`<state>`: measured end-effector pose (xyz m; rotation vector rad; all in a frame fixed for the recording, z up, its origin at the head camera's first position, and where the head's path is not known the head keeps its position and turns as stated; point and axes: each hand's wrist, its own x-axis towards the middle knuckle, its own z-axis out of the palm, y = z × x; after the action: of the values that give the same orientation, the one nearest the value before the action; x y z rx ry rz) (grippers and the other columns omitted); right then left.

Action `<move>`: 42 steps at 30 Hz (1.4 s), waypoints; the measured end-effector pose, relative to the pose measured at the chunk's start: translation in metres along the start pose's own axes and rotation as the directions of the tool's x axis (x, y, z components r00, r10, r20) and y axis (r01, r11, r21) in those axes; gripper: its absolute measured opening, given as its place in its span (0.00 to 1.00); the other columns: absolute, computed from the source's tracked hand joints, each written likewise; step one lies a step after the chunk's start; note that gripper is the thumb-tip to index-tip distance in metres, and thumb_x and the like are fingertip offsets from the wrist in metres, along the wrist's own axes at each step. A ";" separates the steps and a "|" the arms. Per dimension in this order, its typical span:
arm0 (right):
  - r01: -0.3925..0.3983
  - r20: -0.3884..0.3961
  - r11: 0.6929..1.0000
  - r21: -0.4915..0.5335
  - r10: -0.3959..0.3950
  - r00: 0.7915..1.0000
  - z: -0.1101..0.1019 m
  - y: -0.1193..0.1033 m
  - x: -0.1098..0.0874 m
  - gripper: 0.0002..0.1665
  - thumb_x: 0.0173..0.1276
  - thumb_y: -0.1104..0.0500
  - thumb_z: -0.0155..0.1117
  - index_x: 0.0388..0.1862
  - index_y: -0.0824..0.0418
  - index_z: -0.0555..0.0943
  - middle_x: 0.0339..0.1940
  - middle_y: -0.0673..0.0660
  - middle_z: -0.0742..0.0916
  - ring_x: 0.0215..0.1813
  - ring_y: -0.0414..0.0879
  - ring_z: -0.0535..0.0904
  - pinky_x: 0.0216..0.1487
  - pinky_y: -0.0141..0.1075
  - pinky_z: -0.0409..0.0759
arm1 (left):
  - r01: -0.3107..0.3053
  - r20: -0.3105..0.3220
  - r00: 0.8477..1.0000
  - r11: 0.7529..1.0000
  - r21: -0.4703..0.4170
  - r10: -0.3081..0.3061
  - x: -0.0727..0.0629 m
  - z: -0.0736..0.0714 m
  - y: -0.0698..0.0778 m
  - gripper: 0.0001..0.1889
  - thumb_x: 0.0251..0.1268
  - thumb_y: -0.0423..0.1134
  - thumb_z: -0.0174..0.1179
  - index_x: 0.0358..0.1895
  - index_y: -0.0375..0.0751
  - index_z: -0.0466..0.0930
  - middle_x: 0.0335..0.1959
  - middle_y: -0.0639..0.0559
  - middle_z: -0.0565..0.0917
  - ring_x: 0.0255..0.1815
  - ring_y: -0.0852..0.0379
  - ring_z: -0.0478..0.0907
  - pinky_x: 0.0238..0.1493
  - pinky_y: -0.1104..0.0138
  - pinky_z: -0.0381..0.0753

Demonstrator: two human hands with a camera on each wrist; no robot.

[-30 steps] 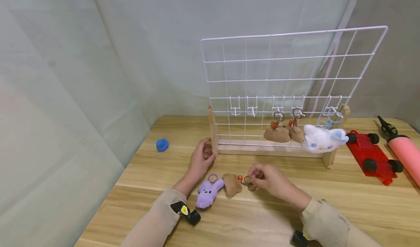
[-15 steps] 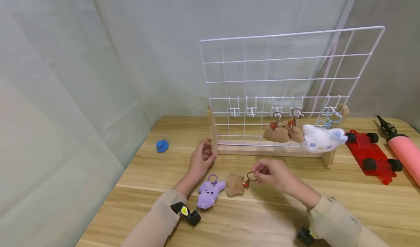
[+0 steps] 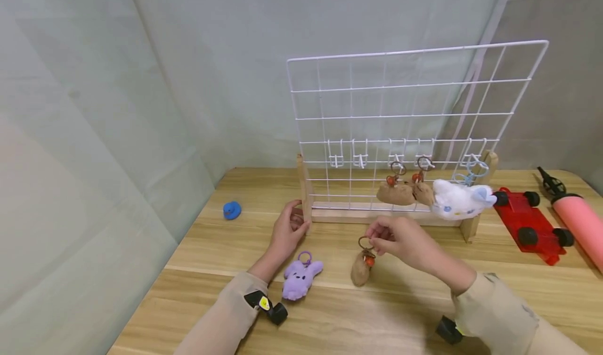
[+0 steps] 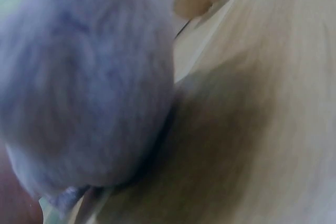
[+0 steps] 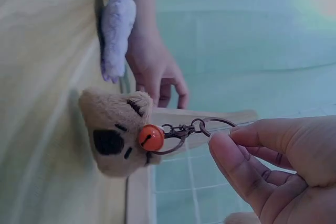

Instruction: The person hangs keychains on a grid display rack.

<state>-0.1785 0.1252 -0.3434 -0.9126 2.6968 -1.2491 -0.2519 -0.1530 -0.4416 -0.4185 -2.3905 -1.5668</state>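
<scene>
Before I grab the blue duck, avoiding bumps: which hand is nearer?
Left. The left hand is right of the duck, at the stand; the right hand, holding a keychain, is farther right.

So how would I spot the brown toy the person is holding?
Find the white wire rack. In front of it, the right hand pinches a ring with the brown toy below. Unlike both brown toys hung on hooks, this one is held.

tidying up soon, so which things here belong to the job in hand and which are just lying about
In the job, likely:
held brown keychain
rack
hung keychains
purple keychain

Lying about, it seems:
blue toy
red wheeled toy
pink cylinder
</scene>
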 end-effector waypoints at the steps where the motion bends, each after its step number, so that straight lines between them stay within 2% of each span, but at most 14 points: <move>1: 0.003 -0.005 1.000 -0.018 -0.003 1.000 -0.003 -0.002 0.001 0.02 0.65 0.68 0.62 0.36 0.65 0.80 0.27 0.53 0.85 0.27 0.33 0.78 0.27 0.30 0.82 | 0.001 -0.004 1.000 1.000 -0.003 -0.001 0.000 0.000 0.000 0.29 0.56 0.20 0.61 0.62 0.27 0.64 0.44 0.30 0.79 0.38 0.44 0.79 0.35 0.71 0.83; 5: 0.009 -0.020 0.998 -0.069 -0.011 1.000 -0.013 -0.009 0.004 0.02 0.64 0.68 0.63 0.36 0.64 0.80 0.27 0.52 0.85 0.28 0.33 0.78 0.27 0.28 0.81 | -0.006 -0.012 1.000 1.000 -0.009 0.006 -0.001 0.000 0.001 0.28 0.56 0.21 0.62 0.62 0.30 0.65 0.44 0.33 0.79 0.38 0.47 0.78 0.35 0.74 0.81; 9: 0.016 -0.033 0.993 -0.120 -0.020 0.999 -0.023 -0.016 0.008 0.03 0.63 0.69 0.63 0.35 0.63 0.80 0.27 0.51 0.85 0.29 0.34 0.79 0.28 0.27 0.82 | -0.020 -0.007 1.000 1.000 -0.014 0.020 -0.001 -0.001 0.003 0.28 0.56 0.21 0.61 0.62 0.29 0.65 0.44 0.32 0.79 0.38 0.46 0.78 0.35 0.75 0.82; 16: 0.050 -0.072 0.975 -0.217 -0.067 0.995 -0.035 -0.027 0.018 0.02 0.62 0.67 0.66 0.33 0.61 0.81 0.27 0.49 0.85 0.30 0.35 0.79 0.30 0.27 0.81 | -0.004 -0.001 1.000 1.000 -0.002 0.004 -0.001 -0.001 0.002 0.29 0.56 0.21 0.61 0.62 0.30 0.65 0.45 0.32 0.79 0.38 0.47 0.79 0.36 0.75 0.82; 23: 0.083 -0.121 0.934 -0.348 -0.133 0.984 -0.045 -0.035 0.027 0.03 0.62 0.66 0.65 0.33 0.60 0.82 0.28 0.49 0.86 0.32 0.37 0.80 0.32 0.29 0.81 | -0.005 -0.002 1.000 1.000 0.017 0.005 -0.002 -0.001 0.002 0.29 0.57 0.21 0.61 0.63 0.28 0.63 0.45 0.31 0.79 0.38 0.44 0.79 0.36 0.70 0.84; 25: 0.099 -0.122 0.930 -0.354 -0.151 0.981 -0.048 -0.038 0.030 0.03 0.62 0.67 0.65 0.34 0.61 0.82 0.29 0.50 0.86 0.32 0.39 0.81 0.32 0.29 0.81 | 0.004 0.003 1.000 1.000 0.021 -0.004 -0.003 -0.002 0.009 0.29 0.56 0.20 0.60 0.63 0.26 0.63 0.45 0.29 0.79 0.38 0.42 0.79 0.36 0.68 0.84; 30: 0.110 -0.117 0.924 -0.365 -0.163 0.980 -0.057 -0.046 0.038 0.04 0.62 0.69 0.64 0.34 0.61 0.82 0.29 0.53 0.87 0.32 0.41 0.81 0.33 0.31 0.82 | -0.004 0.014 1.000 1.000 0.031 0.004 -0.010 -0.009 0.041 0.27 0.56 0.19 0.59 0.61 0.22 0.63 0.44 0.27 0.78 0.39 0.40 0.79 0.37 0.66 0.84; 32: 0.110 -0.116 0.924 -0.367 -0.162 0.980 -0.061 -0.049 0.041 0.04 0.63 0.69 0.63 0.34 0.61 0.82 0.29 0.53 0.87 0.32 0.41 0.81 0.33 0.31 0.82 | -0.021 0.013 1.000 0.999 0.032 0.020 -0.011 -0.010 0.047 0.27 0.57 0.19 0.59 0.61 0.22 0.63 0.44 0.27 0.78 0.38 0.40 0.79 0.37 0.65 0.84; 37: 0.109 -0.133 0.919 -0.380 -0.171 0.976 -0.068 -0.053 0.049 0.06 0.63 0.70 0.61 0.35 0.61 0.82 0.30 0.54 0.87 0.32 0.42 0.81 0.34 0.34 0.82 | -0.014 0.014 1.000 1.000 0.028 0.013 -0.010 -0.010 0.043 0.27 0.56 0.18 0.58 0.61 0.22 0.63 0.44 0.27 0.78 0.38 0.40 0.79 0.38 0.66 0.85; 42: 0.065 -0.153 0.917 -0.394 -0.135 0.979 -0.069 -0.052 0.056 0.06 0.63 0.69 0.59 0.35 0.62 0.82 0.31 0.56 0.87 0.34 0.45 0.83 0.38 0.39 0.83 | 0.002 0.012 1.000 1.000 0.025 -0.003 -0.006 -0.004 0.020 0.29 0.56 0.19 0.59 0.62 0.23 0.62 0.44 0.27 0.78 0.38 0.40 0.79 0.38 0.65 0.85</move>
<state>-0.2167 0.1170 -0.2483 -1.0310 3.1492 -0.8541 -0.2385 -0.1496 -0.4253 -0.4211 -2.4177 -1.5378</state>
